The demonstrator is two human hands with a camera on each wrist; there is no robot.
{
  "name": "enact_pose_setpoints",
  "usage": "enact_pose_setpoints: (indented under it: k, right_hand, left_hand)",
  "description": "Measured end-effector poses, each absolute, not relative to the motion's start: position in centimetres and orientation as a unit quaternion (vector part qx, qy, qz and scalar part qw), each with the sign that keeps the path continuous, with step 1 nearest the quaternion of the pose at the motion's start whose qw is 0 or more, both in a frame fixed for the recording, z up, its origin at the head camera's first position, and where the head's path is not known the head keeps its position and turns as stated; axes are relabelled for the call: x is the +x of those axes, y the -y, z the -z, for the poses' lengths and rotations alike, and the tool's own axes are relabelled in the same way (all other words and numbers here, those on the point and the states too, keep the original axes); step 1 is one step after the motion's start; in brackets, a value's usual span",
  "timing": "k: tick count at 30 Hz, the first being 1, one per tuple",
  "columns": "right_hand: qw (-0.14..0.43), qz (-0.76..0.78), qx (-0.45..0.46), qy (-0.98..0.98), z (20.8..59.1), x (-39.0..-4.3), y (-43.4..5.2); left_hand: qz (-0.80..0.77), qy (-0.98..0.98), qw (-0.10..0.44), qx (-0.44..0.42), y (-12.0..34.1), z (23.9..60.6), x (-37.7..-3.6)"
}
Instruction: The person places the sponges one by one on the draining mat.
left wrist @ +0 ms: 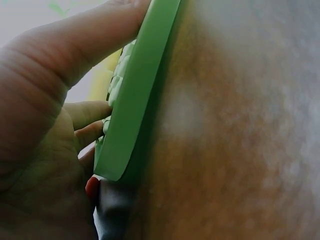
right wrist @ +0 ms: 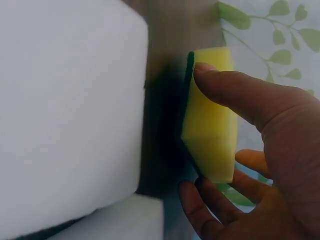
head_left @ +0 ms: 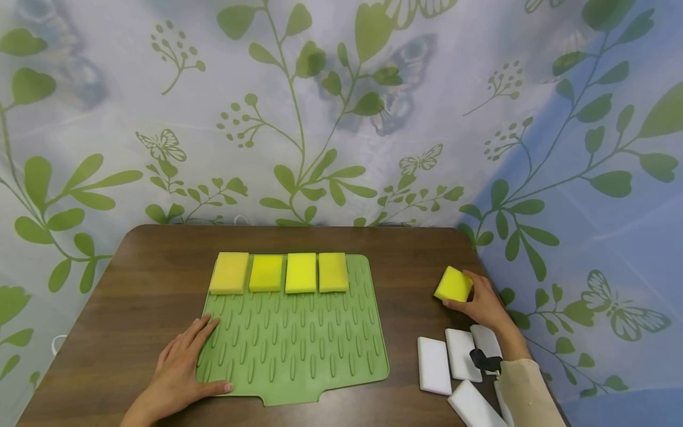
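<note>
Staged recording booth — leaf-print curtain (head_left: 341, 107) backdrop; small wooden table (head_left: 133, 284).

Left hand (head_left: 184, 367) flat, fingers spread — right hand (head_left: 480, 302) curled, pinching.

Leaf-print curtain (head_left: 341, 118) behind brown table (head_left: 133, 296)

Bright even light, soft shadows, blurred wrist close-ups
</note>
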State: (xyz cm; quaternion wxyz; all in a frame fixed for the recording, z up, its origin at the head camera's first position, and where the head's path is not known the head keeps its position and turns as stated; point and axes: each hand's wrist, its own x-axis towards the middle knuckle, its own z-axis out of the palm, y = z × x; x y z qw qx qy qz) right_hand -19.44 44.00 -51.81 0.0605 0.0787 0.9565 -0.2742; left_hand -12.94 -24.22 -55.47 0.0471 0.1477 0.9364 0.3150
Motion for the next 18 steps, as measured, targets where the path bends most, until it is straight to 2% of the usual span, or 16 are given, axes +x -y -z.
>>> enact_pose_setpoints:
  k: [12,18]
  right_hand:
    - [0.04,0.271,0.024,-0.961,51.0,-20.6,-41.6]
    - [0.055,0.281,0.004,-0.958,50.6,-21.1,-39.9]
  left_hand:
    - [-0.308,-0.939,0.044,0.147,24.2,55.6,-13.0]
    - [-0.307,-0.939,0.045,0.145,24.1,55.5,-13.0]
